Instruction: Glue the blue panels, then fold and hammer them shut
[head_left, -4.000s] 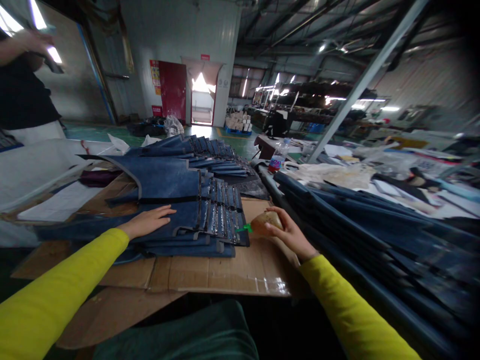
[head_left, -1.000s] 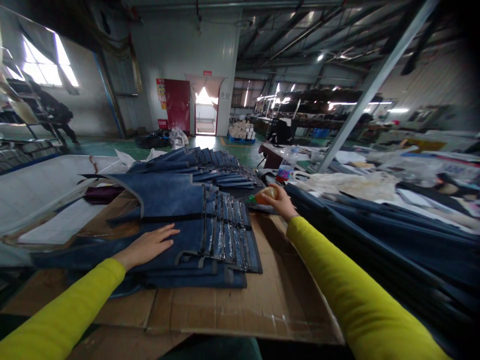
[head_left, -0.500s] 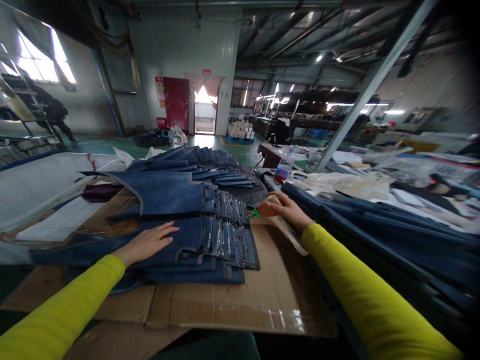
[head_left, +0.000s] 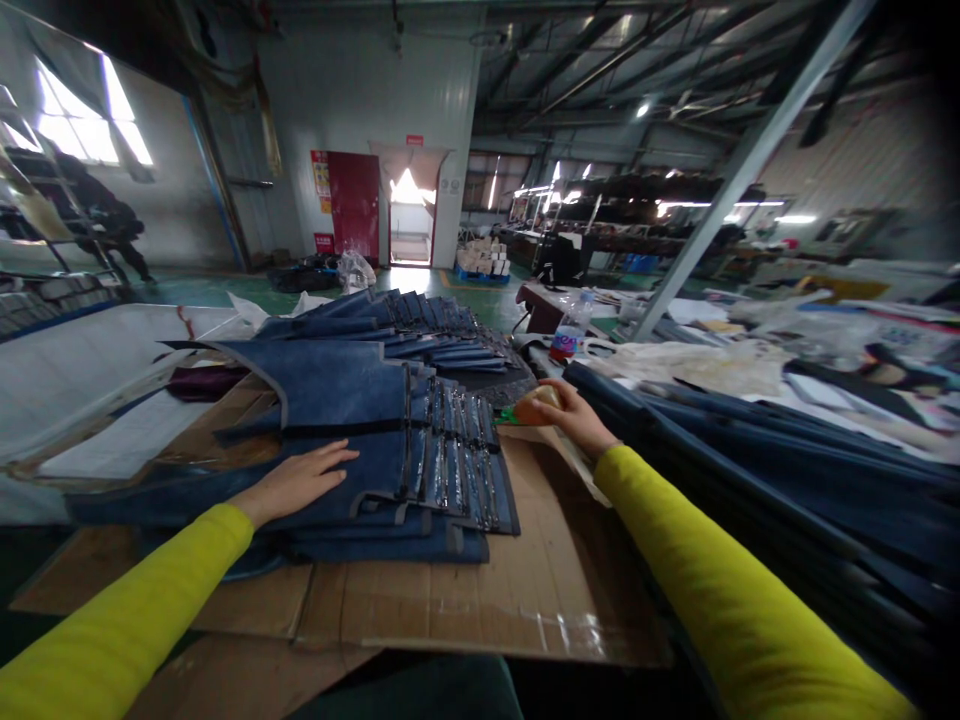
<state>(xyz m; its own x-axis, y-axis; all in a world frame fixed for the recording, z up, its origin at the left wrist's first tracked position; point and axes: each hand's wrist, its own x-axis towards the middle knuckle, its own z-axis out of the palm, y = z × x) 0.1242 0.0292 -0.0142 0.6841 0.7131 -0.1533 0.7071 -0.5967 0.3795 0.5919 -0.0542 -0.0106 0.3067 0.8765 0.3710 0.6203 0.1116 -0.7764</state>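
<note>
My left hand [head_left: 304, 480] lies flat on the top piece of a stack of blue fabric pieces [head_left: 337, 385], fingers spread. A black strap [head_left: 345, 431] crosses that piece, just above my fingers. Clear plastic strips [head_left: 450, 450] cover the right part of the stack. Beyond the stack's right edge, my right hand [head_left: 574, 415] is closed around a rounded tan and orange object [head_left: 536, 405] with a green tip. The stack rests on brown cardboard [head_left: 525, 600].
Behind lies a second fanned pile of blue pieces [head_left: 442, 330]. A bottle with red liquid [head_left: 571, 330] stands beyond my right hand. Dark blue fabric [head_left: 787, 450] is heaped at the right. A slanted metal pole [head_left: 697, 220] rises there. A person [head_left: 112, 225] is far left.
My right hand has moved very slightly left with the tan and orange object, which is tilted a little differently. My left hand stays on the fabric.
</note>
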